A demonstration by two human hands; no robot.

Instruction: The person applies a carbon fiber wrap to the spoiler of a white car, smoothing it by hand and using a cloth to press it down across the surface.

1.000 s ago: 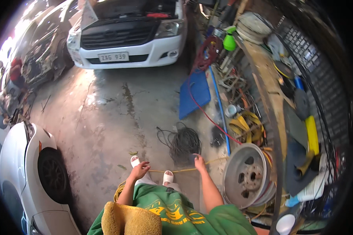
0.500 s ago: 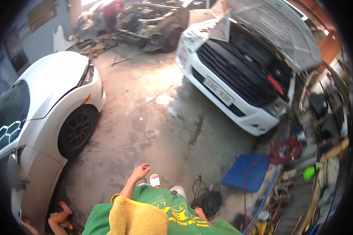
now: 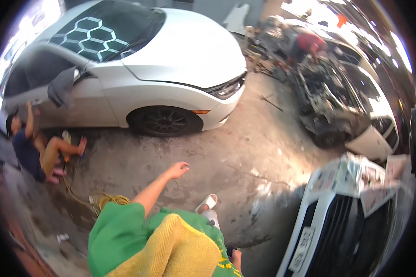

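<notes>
My left hand hangs in front of me over the concrete floor with nothing in it. Its fingers are loosely bent and a little apart. Low at my right side, my right hand shows only in part. A small dark thing is against its fingers, too unclear to name. A yellow towel lies over the front of my green shirt, touched by neither hand. Below my left hand, one foot in a white slide sandal is forward.
Ahead stands a white car, a dark cloth on its mirror. Beside its door a person sits low, near a coiled yellow hose. Far right, someone in red bends at a stripped car. A white vehicle stands near right.
My view has swung left, bringing the white car and the seated person further in. My left hand stays out in front, empty. I am walking, with a foot forward.
</notes>
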